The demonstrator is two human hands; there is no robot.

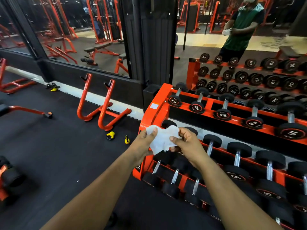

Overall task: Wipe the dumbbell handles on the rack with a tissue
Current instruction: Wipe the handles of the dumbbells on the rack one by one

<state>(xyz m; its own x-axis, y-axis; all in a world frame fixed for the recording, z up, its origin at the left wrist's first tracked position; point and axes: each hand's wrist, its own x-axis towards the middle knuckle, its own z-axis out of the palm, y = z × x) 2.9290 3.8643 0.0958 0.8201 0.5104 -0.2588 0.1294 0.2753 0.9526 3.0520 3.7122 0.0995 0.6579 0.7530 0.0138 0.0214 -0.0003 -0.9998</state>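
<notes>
A person stands at the left end of an orange dumbbell rack [159, 103] in a gym, seen from their own head looking down at both bare forearms. Both hands hold a crumpled white tissue [163, 138] in the air, just in front of the rack's end post and above its lower shelves. The left hand [143, 145] pinches the tissue's left edge between thumb and curled fingers. The right hand [186, 143] pinches the right edge the same way, fingers curled in. The tissue touches no dumbbell.

The rack has three sloping shelves of black round-headed dumbbells with shiny metal handles [226, 103]. On the top shelf, the nearest heads read "2.5" in white inside red rings [196, 107], and a larger one farther right reads "5" [293, 132]. On the middle shelf, heads read "10" [236, 176] and "15" [267, 194]. A small pale sticker [154, 106] sits on the rack's end post; its writing is too small to read.

Behind the rack, a wall mirror [216, 47] reflects the dumbbells with reversed numbers and the person holding the tissue. Two small yellow kettlebells [110, 135] lie on the black rubber floor [58, 155] beside an orange stand [103, 103].
</notes>
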